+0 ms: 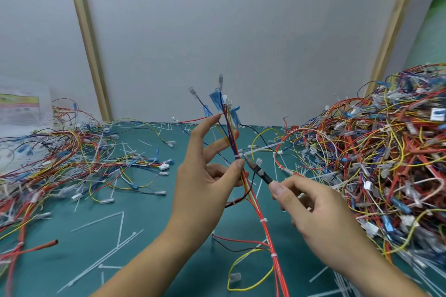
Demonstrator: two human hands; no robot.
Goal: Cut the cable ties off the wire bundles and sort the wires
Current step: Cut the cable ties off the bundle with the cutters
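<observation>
Our left hand (205,176) has the bundle (230,132) pinched between the thumb and the curled lower fingers. It holds it upright above the mat (149,236), with the index finger sticking straight up next to a stray red wire. Blue and clear connectors fan out at the top of the bundle, and the rest trails down toward us between our arms.

Our right hand (313,210) is curled around the cutters (259,172), thumb on top. The tip sits right at the white tie (238,157), just above our left thumb, and that tie's tail pokes out to the right. We can't tell if the blades are actually on the tie or just beside it. Two more ties (263,220) wrap the bundle lower down.

There's a big tangled pile (376,152) of wires on the right and a flatter spread (60,159) of wires on the left. Cut-off strips (108,224) are all over the mat. A printed bag (21,108) leans at the wall, far left.
</observation>
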